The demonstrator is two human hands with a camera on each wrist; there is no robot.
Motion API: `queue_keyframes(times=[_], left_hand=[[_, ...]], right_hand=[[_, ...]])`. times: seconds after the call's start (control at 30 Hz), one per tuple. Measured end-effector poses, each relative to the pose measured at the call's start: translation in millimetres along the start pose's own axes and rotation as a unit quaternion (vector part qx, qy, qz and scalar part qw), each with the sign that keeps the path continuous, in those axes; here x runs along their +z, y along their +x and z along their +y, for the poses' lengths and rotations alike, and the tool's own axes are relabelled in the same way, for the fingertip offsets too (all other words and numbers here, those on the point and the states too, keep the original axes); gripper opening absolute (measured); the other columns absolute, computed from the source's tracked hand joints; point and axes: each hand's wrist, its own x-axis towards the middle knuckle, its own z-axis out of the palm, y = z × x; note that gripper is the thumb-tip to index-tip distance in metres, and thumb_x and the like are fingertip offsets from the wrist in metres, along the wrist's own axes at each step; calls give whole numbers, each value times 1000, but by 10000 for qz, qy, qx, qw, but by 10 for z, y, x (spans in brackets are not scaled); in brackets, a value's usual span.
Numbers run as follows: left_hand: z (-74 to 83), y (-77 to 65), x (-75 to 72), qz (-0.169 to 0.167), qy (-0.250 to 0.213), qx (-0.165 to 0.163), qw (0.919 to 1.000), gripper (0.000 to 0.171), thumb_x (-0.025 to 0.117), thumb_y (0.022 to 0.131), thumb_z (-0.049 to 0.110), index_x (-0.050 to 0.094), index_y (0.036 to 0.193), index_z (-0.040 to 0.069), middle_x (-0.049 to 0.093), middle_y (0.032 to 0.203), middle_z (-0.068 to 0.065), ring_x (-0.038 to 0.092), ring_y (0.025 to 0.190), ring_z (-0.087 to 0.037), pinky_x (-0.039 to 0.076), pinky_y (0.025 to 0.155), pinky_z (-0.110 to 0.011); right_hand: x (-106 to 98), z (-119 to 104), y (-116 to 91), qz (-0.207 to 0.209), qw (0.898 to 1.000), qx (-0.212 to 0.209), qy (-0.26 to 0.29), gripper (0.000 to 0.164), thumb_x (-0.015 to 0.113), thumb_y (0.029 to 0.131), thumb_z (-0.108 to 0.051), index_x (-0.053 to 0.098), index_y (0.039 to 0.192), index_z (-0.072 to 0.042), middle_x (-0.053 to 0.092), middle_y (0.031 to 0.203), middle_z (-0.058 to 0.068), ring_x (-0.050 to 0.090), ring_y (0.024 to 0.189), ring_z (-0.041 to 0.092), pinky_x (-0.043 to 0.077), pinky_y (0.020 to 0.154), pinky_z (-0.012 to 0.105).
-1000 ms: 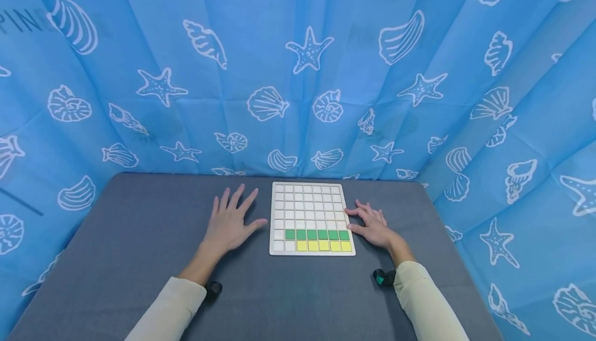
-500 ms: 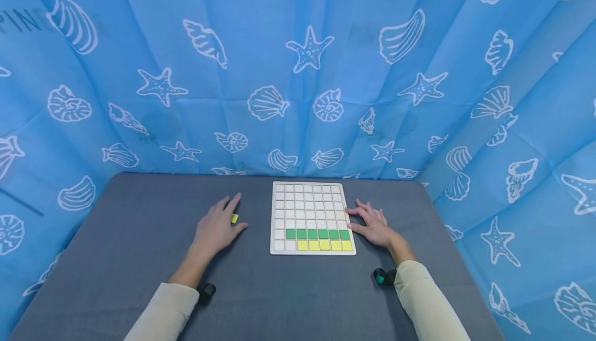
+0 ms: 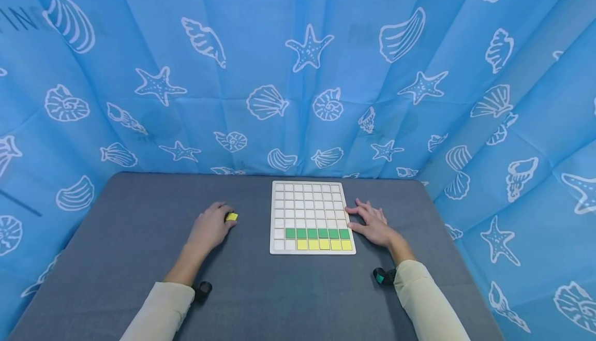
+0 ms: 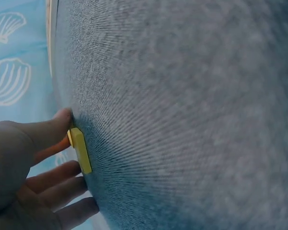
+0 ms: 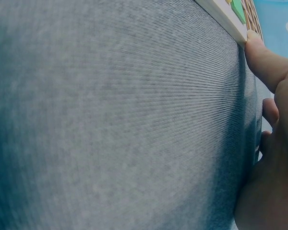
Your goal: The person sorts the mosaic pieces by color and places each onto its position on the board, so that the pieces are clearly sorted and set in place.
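My left hand (image 3: 208, 230) is over the tabletop left of the board, with thumb and fingers around a small square yellow tile (image 3: 232, 217). In the left wrist view the yellow tile (image 4: 82, 152) stands tilted close to the cloth, by the tips of the thumb and index finger; the other fingers spread below it. A white grid board (image 3: 312, 252) lies flat, its lower two rows partly filled with green tiles (image 3: 322, 234) and yellow tiles (image 3: 324, 245). At its right edge rests my right hand (image 3: 372, 225), thumb and index fingertip touching the rim, fingers loosely extended.
Grey cloth covers the table (image 3: 261, 294). Blue curtains (image 3: 298, 139) with white shell and starfish prints hang along the back and sides. A dark strap (image 3: 384, 277) is at the right wrist and another (image 3: 202, 291) at the left.
My left hand has drawn back to the left, away from the board, and its spread fingers have closed in around the yellow tile. The right hand and the board stay where they were.
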Motion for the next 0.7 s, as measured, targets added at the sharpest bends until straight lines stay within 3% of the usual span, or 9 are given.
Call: queue_keyframes(times=[0.27, 0.4, 0.7], left_hand=[[17, 26, -29, 18, -106, -326, 9994, 24, 77, 92, 25, 70, 104, 5, 59, 140, -23, 66, 110, -40, 53, 89, -57], [23, 58, -25, -57, -193, -578, 9981, 24, 79, 90, 25, 71, 101, 6, 52, 150, -21, 61, 122, -44, 50, 96, -61], [61, 88, -35, -250, -301, -755, 9964, 23, 80, 89, 24, 73, 100, 6, 48, 154, -20, 50, 136, -44, 46, 102, -66]], right_hand=[[-20, -53, -13, -3, 9999, 106, -23, 55, 59, 102, -43, 50, 150, -19, 14, 170, 23, -4, 155, 54, -10, 119, 72], [-18, -69, -18, 28, 10000, 86, 0, 54, 59, 102, -42, 50, 150, -19, 14, 170, 23, -3, 155, 54, -10, 119, 72], [-2, -43, -11, 60, 10000, 42, -11, 54, 60, 101, -42, 51, 149, -18, 15, 169, 24, -2, 155, 55, -9, 119, 73]])
